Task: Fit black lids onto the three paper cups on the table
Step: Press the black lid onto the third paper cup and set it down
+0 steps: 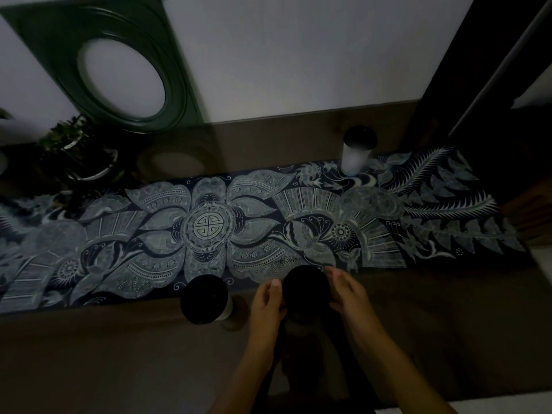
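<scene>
Three white paper cups stand on the table in dim light. The far cup [355, 155] at the back right wears a black lid. Near the front edge, a second cup [225, 309] is topped by a black lid [204, 298]. To its right sits a black lid [307, 289] on the third cup, whose body is hidden beneath it. My left hand [265, 303] touches that lid's left rim and my right hand [348, 292] its right rim, fingers curled around it.
A dark blue patterned runner [209, 228] crosses the brown table. A potted plant [77, 153] stands at the back left, below a green frame with an oval mirror [119, 76]. Dark furniture [478, 85] rises at the right.
</scene>
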Motion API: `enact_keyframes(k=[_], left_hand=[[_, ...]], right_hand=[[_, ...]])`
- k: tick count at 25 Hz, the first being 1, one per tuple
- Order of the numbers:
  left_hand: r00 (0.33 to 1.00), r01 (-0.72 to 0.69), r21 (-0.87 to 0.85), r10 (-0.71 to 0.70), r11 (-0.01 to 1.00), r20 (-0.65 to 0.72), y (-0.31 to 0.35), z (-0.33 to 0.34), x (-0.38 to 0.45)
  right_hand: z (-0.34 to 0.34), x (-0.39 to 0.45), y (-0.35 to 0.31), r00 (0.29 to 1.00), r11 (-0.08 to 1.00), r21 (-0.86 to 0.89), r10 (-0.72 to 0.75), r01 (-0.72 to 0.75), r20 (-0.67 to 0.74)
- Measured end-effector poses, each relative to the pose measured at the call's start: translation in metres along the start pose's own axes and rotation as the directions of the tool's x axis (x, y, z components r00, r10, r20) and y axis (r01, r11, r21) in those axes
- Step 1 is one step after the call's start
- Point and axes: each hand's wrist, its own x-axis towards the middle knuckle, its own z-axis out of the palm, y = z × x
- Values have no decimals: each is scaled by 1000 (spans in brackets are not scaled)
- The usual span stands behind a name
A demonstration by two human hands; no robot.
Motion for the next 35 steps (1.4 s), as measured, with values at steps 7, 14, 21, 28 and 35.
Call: enact_keyframes(k=[7,14,21,28,35], left_hand=[[753,-544,700,637,463,165,86,6,10],[522,-510,857,818,71,243,157,66,23],[560,-482,872,795,84,232,163,161,64],[664,-491,866,684,92,304,161,241,158],[737,-519,850,550,89,393,168,302,257]], right_hand=[[-19,15,-76,859,651,-641,-512,406,23],[-59,40,-161,652,192,-875,-739,444,168],[-147,111,-175,720,415,-775,-691,476,72],[-193,217,-148,869,737,-531,-494,419,-1],[-169,332,-116,957,920,-264,-279,289,76]])
